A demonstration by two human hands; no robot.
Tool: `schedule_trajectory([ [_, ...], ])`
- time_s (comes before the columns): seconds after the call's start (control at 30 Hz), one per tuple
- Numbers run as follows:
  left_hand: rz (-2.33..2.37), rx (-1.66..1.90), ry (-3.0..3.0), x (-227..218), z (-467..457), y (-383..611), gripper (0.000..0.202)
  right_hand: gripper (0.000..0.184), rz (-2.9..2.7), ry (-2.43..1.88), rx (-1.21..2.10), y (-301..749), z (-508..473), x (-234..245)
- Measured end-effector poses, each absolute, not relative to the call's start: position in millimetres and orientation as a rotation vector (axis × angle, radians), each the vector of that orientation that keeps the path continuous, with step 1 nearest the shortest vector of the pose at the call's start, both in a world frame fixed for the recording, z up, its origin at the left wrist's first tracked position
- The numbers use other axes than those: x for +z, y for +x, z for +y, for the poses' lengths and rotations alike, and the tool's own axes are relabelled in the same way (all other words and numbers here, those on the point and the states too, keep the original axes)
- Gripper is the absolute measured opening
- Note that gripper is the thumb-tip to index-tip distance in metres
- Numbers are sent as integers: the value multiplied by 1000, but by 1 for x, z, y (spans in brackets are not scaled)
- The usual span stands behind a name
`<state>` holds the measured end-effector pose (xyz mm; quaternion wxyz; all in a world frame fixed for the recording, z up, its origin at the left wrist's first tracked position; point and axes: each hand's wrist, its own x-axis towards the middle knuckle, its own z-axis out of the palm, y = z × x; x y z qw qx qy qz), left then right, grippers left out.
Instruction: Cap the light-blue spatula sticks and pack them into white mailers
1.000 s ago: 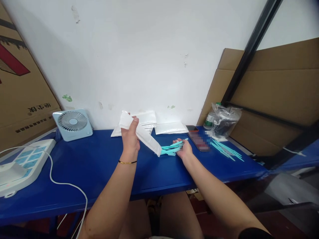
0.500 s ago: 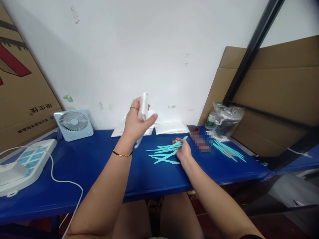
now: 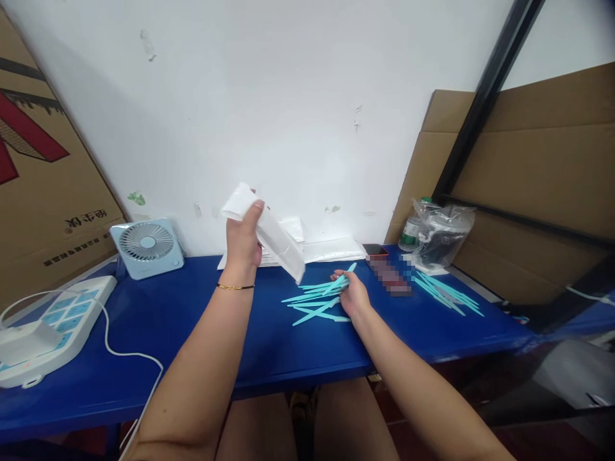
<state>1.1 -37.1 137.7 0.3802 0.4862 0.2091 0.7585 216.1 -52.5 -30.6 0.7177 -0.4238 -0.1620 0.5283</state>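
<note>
Head view: with my left hand (image 3: 244, 240) I am pinching a white packet (image 3: 281, 244) above the worktop (image 3: 202, 346), while my right hand (image 3: 354, 294) is gripping turquoise sticks (image 3: 314, 292), which are spreading between the front and back edges.

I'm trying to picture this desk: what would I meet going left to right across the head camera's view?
White power strip, light blue fan, left hand holding a white packet, bunch of turquoise sticks, right hand, clear plastic bag.
</note>
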Motion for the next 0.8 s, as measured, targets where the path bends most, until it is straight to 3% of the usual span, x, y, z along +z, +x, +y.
schedule_trajectory([
  [0.3, 539, 1979, 849, 113, -41, 5, 44, 13, -457, -986, 1136, 212, -57, -26],
  [0.5, 562, 1998, 953, 116, -44, 4, 41, 14, -493, -995, 1131, 213, -56, -29],
  [0.7, 630, 2202, 834, 105, -34, -51, 34, 17, -539, -1017, 1101, 215, -55, -32],
  [0.8, 958, 2213, 785, 69, -29, -92, 51, 21, -599, -1050, 1076, 215, -56, -31],
])
